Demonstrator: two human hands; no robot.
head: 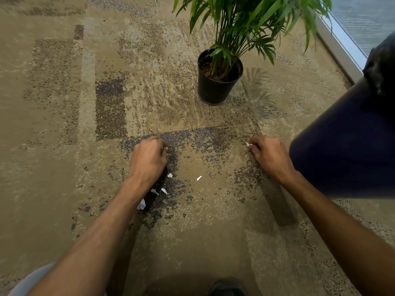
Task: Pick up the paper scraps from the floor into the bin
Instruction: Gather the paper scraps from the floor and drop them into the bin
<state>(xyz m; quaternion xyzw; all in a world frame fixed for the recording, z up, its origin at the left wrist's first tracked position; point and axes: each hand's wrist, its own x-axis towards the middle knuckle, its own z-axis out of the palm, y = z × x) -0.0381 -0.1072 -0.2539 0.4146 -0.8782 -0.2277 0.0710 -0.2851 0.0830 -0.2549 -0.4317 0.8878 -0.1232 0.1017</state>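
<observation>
Reaching down to a patterned carpet (64, 124), both bare hands are curled nearly closed, each pinching a tiny white paper scrap at its fingertips. The left hand (147, 160) shows a sliver of white at its far edge; whether it hides more paper in the palm cannot be told. The right hand (270, 154) holds a scrap (247, 144) between thumb and forefinger, with a dark trouser knee (346, 146) just beside it. Taking the left hand as the landmark: one loose scrap (170, 175) lies just beside its wrist, two more (159, 191) lie nearer the person along the forearm, and a larger crumpled piece (141, 205) sits partly under that forearm. A lone scrap (199, 178) lies between the two hands, nearer the left. Beyond the hands, well apart, stands a black pot (215, 86) holding a leafy green plant (245, 22); a window sill runs past it on the right. No bin is in view. The scraps look almost weightless, thin and limp, likely to cling to the carpet pile and to flutter away if brushed. A fingertip pinch at a raised edge or corner should lift each one; the crumpled piece offers folds to grip.
</observation>
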